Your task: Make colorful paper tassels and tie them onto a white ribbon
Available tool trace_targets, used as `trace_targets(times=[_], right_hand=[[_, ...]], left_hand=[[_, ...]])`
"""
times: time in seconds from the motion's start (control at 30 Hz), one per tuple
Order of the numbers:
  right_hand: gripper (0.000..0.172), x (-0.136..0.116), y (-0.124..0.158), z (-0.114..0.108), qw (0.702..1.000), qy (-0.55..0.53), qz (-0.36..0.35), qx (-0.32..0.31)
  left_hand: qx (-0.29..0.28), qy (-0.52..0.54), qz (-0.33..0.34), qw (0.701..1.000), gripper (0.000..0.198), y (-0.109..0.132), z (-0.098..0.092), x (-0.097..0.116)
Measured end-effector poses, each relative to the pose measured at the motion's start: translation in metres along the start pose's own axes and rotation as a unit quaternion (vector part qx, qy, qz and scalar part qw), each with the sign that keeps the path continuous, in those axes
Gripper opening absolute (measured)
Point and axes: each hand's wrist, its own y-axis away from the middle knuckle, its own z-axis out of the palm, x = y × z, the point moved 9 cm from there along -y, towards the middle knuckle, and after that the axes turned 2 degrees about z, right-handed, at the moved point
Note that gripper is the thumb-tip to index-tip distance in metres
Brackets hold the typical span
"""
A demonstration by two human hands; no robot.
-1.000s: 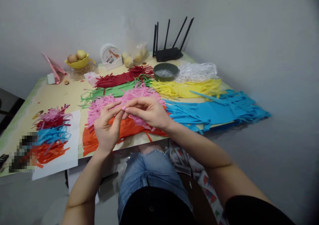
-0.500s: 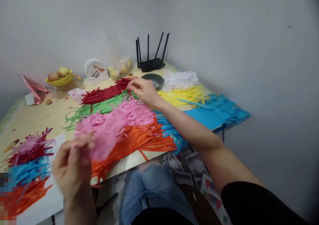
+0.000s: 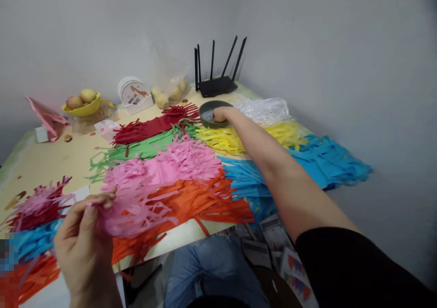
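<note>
My left hand [image 3: 83,237] pinches a sheet of fringed pink tissue paper [image 3: 133,212], its cut strips hanging off to the right over the orange paper. My right hand [image 3: 225,113] reaches into a dark green bowl [image 3: 205,122] at the back of the table, and the fingers are hidden inside it. Water or something clear and shiny shows in the bowl; I cannot make out which. Below lie stacks of fringed paper: red [image 3: 153,128], green [image 3: 146,148], pink [image 3: 164,169], orange [image 3: 191,196], yellow [image 3: 221,139] and blue [image 3: 317,164].
A bundle of white string [image 3: 266,110] lies right of the bowl. Behind stand a black router [image 3: 218,87], a bag of fruit [image 3: 170,92], a white holder [image 3: 134,96] and a yellow fruit bowl [image 3: 83,111]. Mixed fringed pieces [image 3: 37,208] lie at the left.
My right hand has moved from above the red and green paper, right into the bowl. My left hand has shifted left, drawing the pink sheet along with it.
</note>
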Motion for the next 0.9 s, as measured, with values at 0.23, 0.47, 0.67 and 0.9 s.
trace_targets(times=[0.23, 0.47, 0.67, 0.9], right_hand=[[0.030, -0.006, 0.000, -0.001, 0.999, -0.027, -0.005, 0.032], [0.036, -0.002, 0.054, -0.054, 0.969, -0.120, -0.008, 0.215], [0.023, -0.130, 0.192, -0.067, 0.767, -0.495, -0.355, 0.201], [0.028, -0.216, 0.285, -0.027, 0.656, -0.607, -0.445, 0.056]], left_hand=[[-0.033, -0.033, -0.067, 0.997, 0.015, 0.004, 0.003, -0.032], [-0.044, -0.114, -0.063, 0.990, 0.015, -0.001, 0.000, -0.043], [-0.094, -0.094, -0.038, 0.990, 0.012, 0.001, 0.033, -0.039], [-0.128, -0.048, -0.015, 0.990, 0.013, 0.015, 0.058, -0.025]])
